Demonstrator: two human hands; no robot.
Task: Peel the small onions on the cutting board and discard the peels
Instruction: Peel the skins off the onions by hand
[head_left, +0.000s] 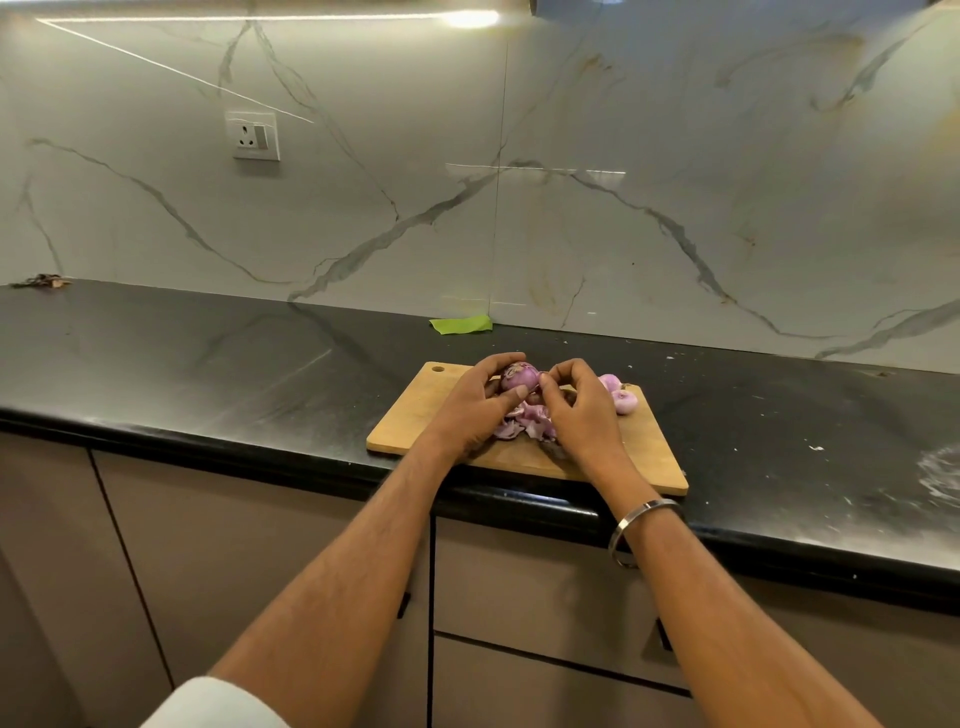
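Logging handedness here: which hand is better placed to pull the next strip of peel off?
Right hand: its fingers pinch at the onion, which the left hand grips.

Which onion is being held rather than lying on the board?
The dark purple onion, gripped by the left hand; the two paler onions lie on the board's far right.
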